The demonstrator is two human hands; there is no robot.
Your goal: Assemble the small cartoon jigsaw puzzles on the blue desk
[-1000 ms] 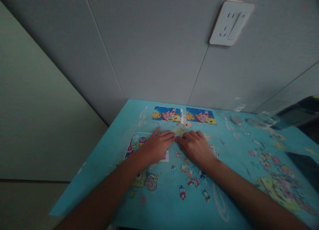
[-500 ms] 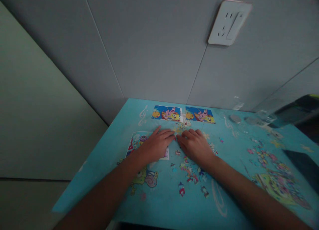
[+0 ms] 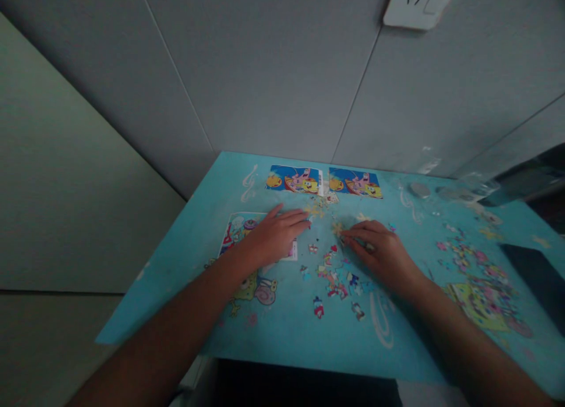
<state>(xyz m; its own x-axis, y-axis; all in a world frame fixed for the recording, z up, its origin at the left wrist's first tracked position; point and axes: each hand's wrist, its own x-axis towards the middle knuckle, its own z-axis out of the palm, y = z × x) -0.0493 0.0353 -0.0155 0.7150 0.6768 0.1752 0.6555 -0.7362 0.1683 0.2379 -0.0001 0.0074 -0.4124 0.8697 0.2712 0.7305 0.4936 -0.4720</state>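
My left hand (image 3: 285, 233) lies flat with its fingers stretched out, over the right part of a picture sheet (image 3: 233, 230) printed with cartoon figures. By its fingertips is a small red-and-blue bit, mostly covered. My right hand (image 3: 377, 245) is closed in a pinch above the table, thumb against fingertips; whatever is between them is too small to make out. Loose jigsaw pieces (image 3: 338, 289) lie in a cluster below and left of it. Single puzzle pieces (image 3: 318, 307) are scattered nearer the front edge.
Two blue cartoon cards (image 3: 293, 179) lie at the back by the wall. To the right are clear plastic packaging (image 3: 472, 189), more colourful pieces (image 3: 468, 257) and a dark flat object (image 3: 534, 280). A wall socket (image 3: 417, 7) is above the turquoise table (image 3: 176, 295).
My right hand has moved right, away from my left hand, uncovering a spot between them. My left hand stays over the sheet. The view has tilted down.
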